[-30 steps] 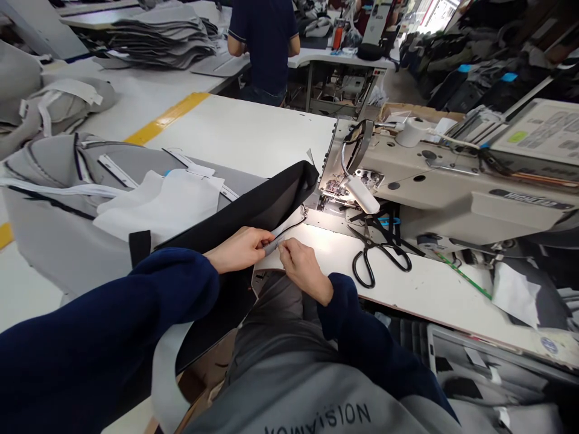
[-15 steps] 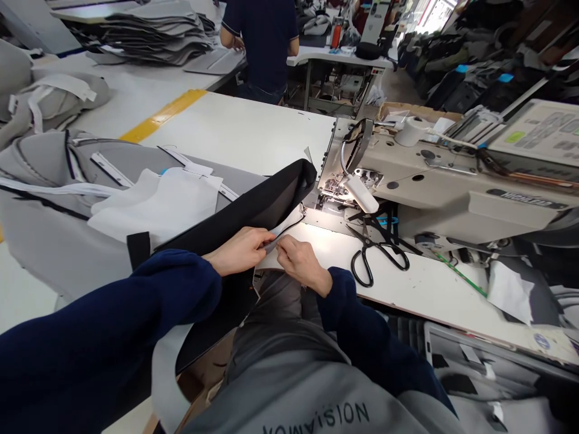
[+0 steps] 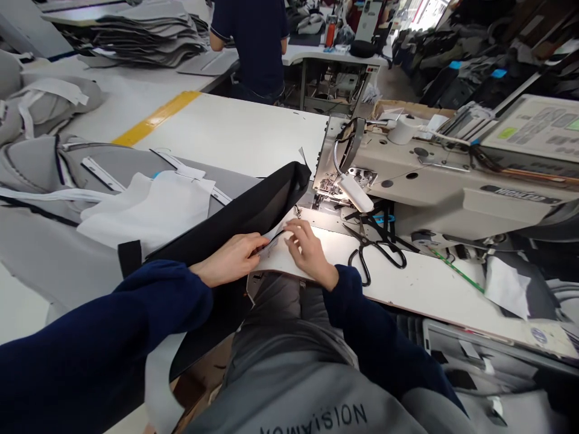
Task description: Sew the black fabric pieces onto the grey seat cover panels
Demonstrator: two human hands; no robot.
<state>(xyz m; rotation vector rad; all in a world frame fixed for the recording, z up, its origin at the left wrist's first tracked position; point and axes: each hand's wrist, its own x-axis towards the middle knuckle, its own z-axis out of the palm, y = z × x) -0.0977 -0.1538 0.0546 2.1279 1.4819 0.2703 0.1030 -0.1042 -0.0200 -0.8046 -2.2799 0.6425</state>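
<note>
My left hand is closed on the edge of a black fabric piece, its fingertips pressing near a narrow light-grey strip. Folded over on itself, the black piece runs up toward the sewing machine's needle area. Just right of the strip, my right hand has its fingers loosely bent and apart, fingertips at the strip's end. Between those fingers I see nothing held. The left fingertips are partly hidden by the fabric.
Black-handled scissors lie right of my right hand, below the sewing machine and its lit lamp. Grey fabric with white pieces spreads at left. A person in dark clothing is across the table.
My right hand has loosened from a pinch at the strip, its fingers now spread apart and slightly raised. My left hand has shifted a little left and down, still on the fabric.
</note>
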